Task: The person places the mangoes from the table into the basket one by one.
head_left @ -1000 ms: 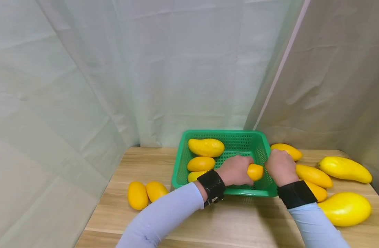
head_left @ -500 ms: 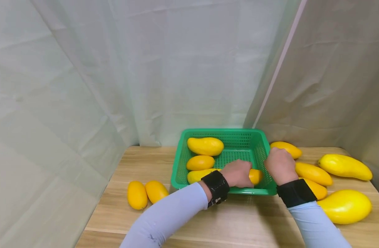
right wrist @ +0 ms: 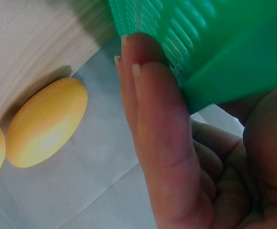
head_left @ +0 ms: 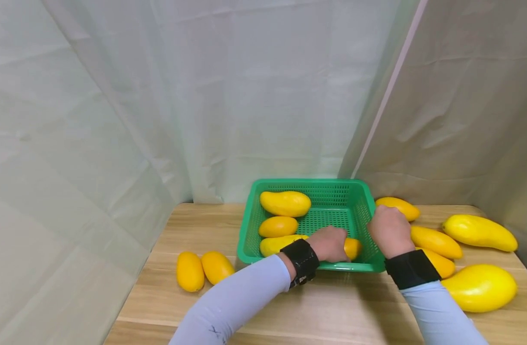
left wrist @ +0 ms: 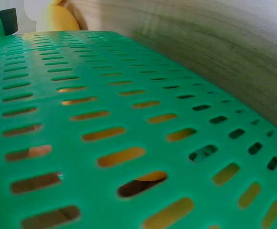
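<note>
Inside the green plastic basket (head_left: pixel 308 267), my left hand (head_left: pixel 329 243) holds a small orange-yellow mango (head_left: pixel 353 248) low near the front right corner. Its fingertips are hidden from the head view. Beside that hand, on the basket's left side, lie a long yellow mango (head_left: pixel 278 244), a small mango (head_left: pixel 278 226) and a larger mango (head_left: pixel 285 203). My right hand (head_left: pixel 390 231) grips the basket's right rim. In the right wrist view its fingers (right wrist: pixel 164 129) lie along the outer wall (right wrist: pixel 190 33). The slotted basket wall (left wrist: pixel 90 105) fills most of the left wrist view.
On the wooden table (head_left: pixel 315 306), two mangoes (head_left: pixel 190 271) lie left of the basket. Several more surround the right forearm, including a large mango (head_left: pixel 483 287) and a long mango (head_left: pixel 480 233). Pale curtains (head_left: pixel 268 96) hang behind and at both sides.
My left hand has lowered the small mango towards the basket floor at the front right. The right hand stays on the rim.
</note>
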Available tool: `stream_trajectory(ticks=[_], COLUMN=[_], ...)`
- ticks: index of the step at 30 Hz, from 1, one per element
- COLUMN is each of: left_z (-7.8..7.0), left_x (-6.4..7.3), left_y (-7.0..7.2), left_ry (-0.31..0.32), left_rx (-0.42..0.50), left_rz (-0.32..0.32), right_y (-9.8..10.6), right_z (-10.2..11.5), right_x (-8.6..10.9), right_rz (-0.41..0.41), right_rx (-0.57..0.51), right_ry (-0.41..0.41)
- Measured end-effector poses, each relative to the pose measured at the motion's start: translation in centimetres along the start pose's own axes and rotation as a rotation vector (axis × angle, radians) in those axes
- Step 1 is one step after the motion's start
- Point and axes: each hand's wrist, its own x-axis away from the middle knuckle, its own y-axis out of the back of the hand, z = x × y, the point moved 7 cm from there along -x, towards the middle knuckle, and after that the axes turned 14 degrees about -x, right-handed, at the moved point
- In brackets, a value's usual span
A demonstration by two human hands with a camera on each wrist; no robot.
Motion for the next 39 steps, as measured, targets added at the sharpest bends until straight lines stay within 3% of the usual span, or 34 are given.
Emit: stream_trajectory(ticks=[16,29,39], left_z=[0.1,0.4,1.9], left_x=[-0.6,0.1,1.4], left_y=[-1.1,-0.7,0.9], left_ry=[-0.015,-0.034,-0.076], left_rx=[-0.02,0.062,0.113], left_rz=[0.015,0.049,-0.035], right_y=[-0.2,-0.3,-0.1], right_z=[0.0,-0.2,-0.1], right_x=[0.1,0.0,0.2], right_rz=[0.033,0.02,-0.003], right_rx=[0.003,-0.002,-0.002], right_ry=[-0.033,-0.042,-0.011])
